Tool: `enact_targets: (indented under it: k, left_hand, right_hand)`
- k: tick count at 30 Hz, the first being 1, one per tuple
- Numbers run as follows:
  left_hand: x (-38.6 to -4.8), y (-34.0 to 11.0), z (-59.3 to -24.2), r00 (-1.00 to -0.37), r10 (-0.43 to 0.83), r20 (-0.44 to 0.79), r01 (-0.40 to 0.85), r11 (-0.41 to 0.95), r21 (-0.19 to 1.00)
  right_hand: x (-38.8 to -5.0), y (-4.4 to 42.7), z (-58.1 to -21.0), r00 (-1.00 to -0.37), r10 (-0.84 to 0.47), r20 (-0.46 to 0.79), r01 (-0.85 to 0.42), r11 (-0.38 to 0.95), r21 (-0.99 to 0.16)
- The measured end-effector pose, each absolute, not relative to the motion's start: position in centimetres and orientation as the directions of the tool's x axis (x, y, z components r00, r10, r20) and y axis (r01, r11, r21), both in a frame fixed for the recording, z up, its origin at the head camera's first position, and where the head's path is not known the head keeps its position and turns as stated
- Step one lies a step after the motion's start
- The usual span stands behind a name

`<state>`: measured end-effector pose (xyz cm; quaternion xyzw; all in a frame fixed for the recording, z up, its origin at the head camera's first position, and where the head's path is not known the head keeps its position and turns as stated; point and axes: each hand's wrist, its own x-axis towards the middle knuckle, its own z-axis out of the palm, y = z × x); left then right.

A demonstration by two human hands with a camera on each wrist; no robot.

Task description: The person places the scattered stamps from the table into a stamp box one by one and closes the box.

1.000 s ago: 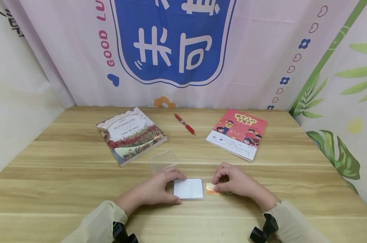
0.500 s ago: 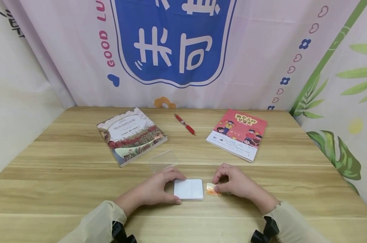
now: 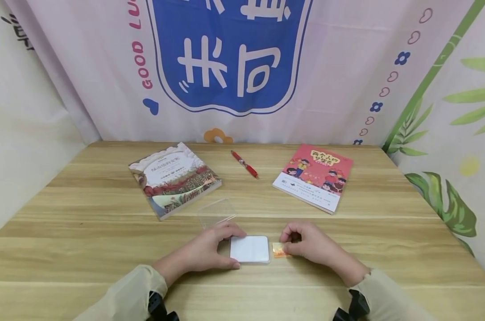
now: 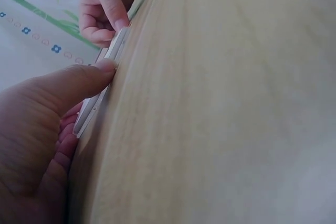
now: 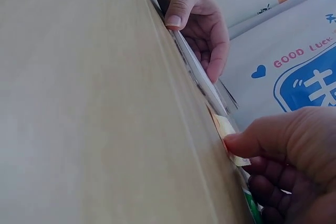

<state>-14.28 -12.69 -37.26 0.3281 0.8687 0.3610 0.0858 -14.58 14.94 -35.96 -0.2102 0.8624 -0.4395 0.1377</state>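
Observation:
A flat white rectangular box (image 3: 249, 249) lies on the table, its near and far edges gripped by the thumb and fingers of my left hand (image 3: 202, 252). Just right of the box, my right hand (image 3: 312, 245) pinches a small yellow-orange piece (image 3: 279, 250) at its right part. A narrow gap separates piece and box in the head view. In the right wrist view the thumb of my right hand (image 5: 299, 156) presses on the yellowish piece (image 5: 224, 127), with the other fingers curled. The left wrist view shows my left hand (image 4: 47, 114) along the thin box (image 4: 92, 104).
A clear plastic piece (image 3: 217, 213) lies behind my left hand. Farther back on the table (image 3: 85, 249) are a flowery book (image 3: 174, 178), a red pen (image 3: 244, 164) and a red and white book (image 3: 314, 176). Something green (image 5: 252, 205) shows below my right hand.
The back of my right hand has lowered slightly towards me, its fingertips staying at the yellow-orange piece. My left hand and the box look almost unmoved.

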Motion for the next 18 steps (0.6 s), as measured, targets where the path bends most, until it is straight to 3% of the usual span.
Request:
enact_targets:
  k: [10, 18]
  left_hand:
    - [-14.23, -12.69, -37.37, -0.778, 0.622, 0.091, 0.502, 0.527, 0.686]
    - [-14.25, -12.64, -37.4, -0.78, 0.62, 0.092, 0.498, 0.524, 0.691]
  right_hand:
    - [-14.36, 14.62, -36.17, -0.902, -0.431, 0.012, -0.277, 0.56, -0.781]
    - [-14.65, 14.89, -35.36, -0.931, -0.366, -0.01, -0.219, 0.577, -0.787]
